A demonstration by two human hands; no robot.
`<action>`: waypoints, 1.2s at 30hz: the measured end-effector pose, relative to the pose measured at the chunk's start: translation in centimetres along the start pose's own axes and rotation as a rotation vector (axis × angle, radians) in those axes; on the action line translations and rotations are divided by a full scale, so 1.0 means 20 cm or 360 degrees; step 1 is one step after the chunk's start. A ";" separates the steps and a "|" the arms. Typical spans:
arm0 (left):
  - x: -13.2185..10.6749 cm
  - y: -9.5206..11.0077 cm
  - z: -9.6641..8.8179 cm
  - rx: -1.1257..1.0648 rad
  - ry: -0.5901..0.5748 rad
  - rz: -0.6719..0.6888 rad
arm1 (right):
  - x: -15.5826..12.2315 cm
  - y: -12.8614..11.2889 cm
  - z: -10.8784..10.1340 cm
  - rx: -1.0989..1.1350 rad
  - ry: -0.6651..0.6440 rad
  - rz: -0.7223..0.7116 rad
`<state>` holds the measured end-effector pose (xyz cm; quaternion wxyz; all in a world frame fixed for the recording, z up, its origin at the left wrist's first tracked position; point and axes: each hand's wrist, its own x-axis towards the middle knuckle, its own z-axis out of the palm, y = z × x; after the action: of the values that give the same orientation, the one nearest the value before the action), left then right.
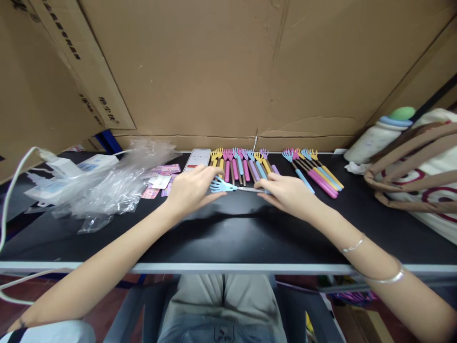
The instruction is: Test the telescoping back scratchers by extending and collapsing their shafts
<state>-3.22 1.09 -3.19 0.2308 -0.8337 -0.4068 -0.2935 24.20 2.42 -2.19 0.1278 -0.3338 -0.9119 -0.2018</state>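
A blue claw-headed back scratcher (pixel 228 187) with a thin metal rod lies sideways between my hands over the black table (pixel 228 233). My left hand (pixel 191 188) pinches its blue claw end with closed fingers. My right hand (pixel 287 193) grips the rod's other end, fingers curled. Just behind them lies a row of several scratchers (pixel 243 164) with yellow, pink, blue and purple claws and handles. A second bunch (pixel 316 171) lies to the right of it.
A phone (pixel 197 159) lies left of the row. Clear plastic bags (pixel 107 183), small pink cards (pixel 160 181) and a white charger with cable (pixel 60 166) fill the left. A bottle (pixel 378 138) and tote bag (pixel 417 176) stand right. Cardboard walls (pixel 228 71) rise behind.
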 end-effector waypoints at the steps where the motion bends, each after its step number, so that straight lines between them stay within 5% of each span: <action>1: 0.00 -0.01 -0.02 -0.0004 0.0022 -0.0086 | 0.00 0.02 -0.03 -0.0017 0.0038 0.0040; 4: 0.00 -0.06 -0.06 0.0040 0.0052 -0.0227 | 0.00 0.14 -0.12 0.0016 0.0148 0.0233; 8: 0.00 -0.07 -0.04 0.0103 -0.0120 -0.0118 | 0.01 0.35 -0.19 0.0161 0.0245 0.0706; 12: -0.02 -0.04 0.00 0.0024 -0.0282 -0.0049 | 0.03 0.56 -0.10 0.0346 0.0250 0.0970; 16: -0.03 -0.01 0.04 -0.0039 -0.0327 0.0019 | 0.00 0.68 0.07 0.0372 -0.0091 0.1096; 21: -0.05 0.01 0.06 -0.0068 -0.0347 0.0100 | -0.09 0.71 0.21 0.0185 -0.0508 0.1180; 36: -0.07 0.06 0.07 -0.0234 -0.0505 0.0178 | -0.05 0.51 0.24 -0.0123 -0.0518 0.1204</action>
<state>-2.56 0.57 -5.19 0.1182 -0.9055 -0.3687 -0.1739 31.22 11.07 -4.06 0.0345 -0.6775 -0.7249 -0.1194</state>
